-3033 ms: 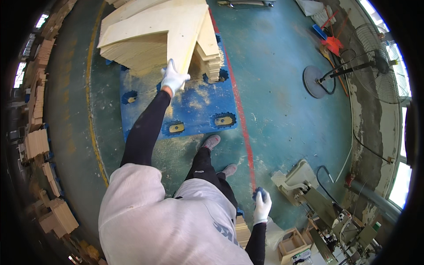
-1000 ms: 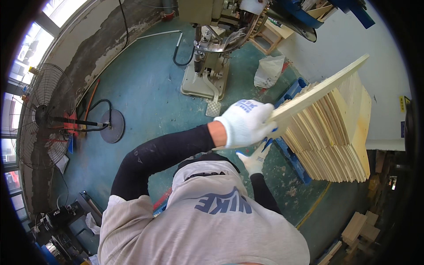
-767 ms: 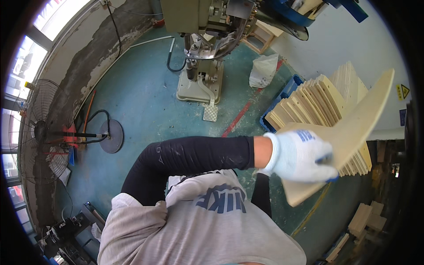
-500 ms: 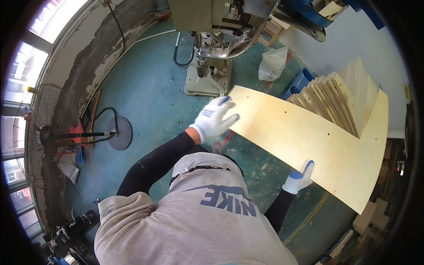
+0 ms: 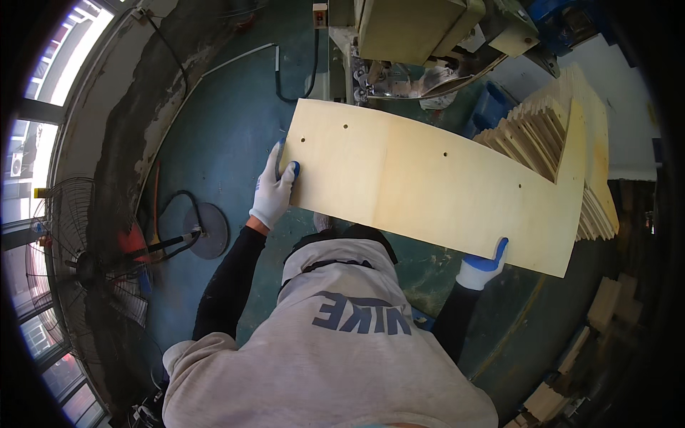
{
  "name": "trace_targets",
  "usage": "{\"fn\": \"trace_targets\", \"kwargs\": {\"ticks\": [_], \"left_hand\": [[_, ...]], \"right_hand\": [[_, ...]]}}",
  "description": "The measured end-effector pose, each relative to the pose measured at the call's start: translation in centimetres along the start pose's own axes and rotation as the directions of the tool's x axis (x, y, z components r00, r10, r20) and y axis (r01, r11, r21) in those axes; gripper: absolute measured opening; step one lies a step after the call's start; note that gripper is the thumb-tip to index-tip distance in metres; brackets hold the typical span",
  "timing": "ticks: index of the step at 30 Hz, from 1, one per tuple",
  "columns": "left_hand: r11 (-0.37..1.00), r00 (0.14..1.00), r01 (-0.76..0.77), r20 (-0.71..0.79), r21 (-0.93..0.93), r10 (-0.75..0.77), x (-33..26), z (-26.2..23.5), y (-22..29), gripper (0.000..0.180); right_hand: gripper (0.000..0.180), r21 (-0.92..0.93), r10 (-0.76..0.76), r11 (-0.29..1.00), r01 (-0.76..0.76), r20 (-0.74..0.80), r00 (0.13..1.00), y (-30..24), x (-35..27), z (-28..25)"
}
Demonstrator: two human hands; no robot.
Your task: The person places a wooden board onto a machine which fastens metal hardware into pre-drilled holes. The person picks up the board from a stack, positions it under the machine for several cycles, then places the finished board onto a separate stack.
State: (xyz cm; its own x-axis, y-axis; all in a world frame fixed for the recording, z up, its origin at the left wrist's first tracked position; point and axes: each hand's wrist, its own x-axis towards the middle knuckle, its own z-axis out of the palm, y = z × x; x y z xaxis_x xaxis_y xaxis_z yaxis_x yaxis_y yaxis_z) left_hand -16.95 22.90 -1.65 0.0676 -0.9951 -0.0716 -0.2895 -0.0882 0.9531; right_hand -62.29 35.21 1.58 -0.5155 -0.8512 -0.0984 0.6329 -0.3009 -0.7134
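Observation:
A long, pale plywood panel (image 5: 421, 189) with several small drilled holes is held in front of me, spanning from left of centre to the right. My left hand (image 5: 275, 187), in a white glove with blue fingertips, grips its left end, thumb on top. My right hand (image 5: 484, 267), gloved the same way, holds the near edge toward the right end. Its thumb lies on the upper face; the other fingers are hidden under the panel. Just beyond the panel's right part stands a stack of similar wooden pieces (image 5: 528, 132), fanned out on edge.
A machine with a greenish-beige housing (image 5: 414, 28) stands beyond the panel. A blue bin (image 5: 491, 107) is beside the stack. To the left are a wire-cage fan (image 5: 78, 264) and a round grey base (image 5: 208, 232). Wooden blocks (image 5: 605, 303) lie at the right.
My left hand, earlier open by the panel's left end, has closed on that end. The panel has moved left in view, with my right hand still on its near edge.

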Motion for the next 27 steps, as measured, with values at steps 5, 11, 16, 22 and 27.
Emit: {"fn": "trace_targets", "kwargs": {"ticks": [5,11,16,22,27], "left_hand": [[0.981,0.991,-0.123,-0.039,0.149,0.13,3.8,-1.1,2.9,0.052],[0.993,0.998,-0.062,-0.001,0.102,0.062,4.9,-2.6,3.9,0.048],[0.98,0.987,-0.155,0.05,0.122,0.15,6.8,-2.8,4.2,0.047],[0.972,0.985,-0.135,0.128,0.193,0.112,11.5,-1.8,6.2,0.046],[0.977,0.98,-0.118,0.181,0.18,0.085,12.2,-1.7,6.9,0.048]], "right_hand": [[0.047,-0.011,-0.07,0.998,0.069,-0.105,0.992,2.9,-0.2,1.3],[0.049,-0.022,-0.084,0.996,0.082,-0.207,0.975,4.8,-2.8,1.5],[0.048,0.01,-0.111,0.993,0.114,-0.168,0.98,4.7,-4.1,2.3],[0.045,0.067,-0.016,0.997,0.037,-0.291,0.957,5.5,-3.3,2.8],[0.044,0.044,-0.026,0.998,0.041,-0.302,0.953,6.1,-4.1,2.2]]}}
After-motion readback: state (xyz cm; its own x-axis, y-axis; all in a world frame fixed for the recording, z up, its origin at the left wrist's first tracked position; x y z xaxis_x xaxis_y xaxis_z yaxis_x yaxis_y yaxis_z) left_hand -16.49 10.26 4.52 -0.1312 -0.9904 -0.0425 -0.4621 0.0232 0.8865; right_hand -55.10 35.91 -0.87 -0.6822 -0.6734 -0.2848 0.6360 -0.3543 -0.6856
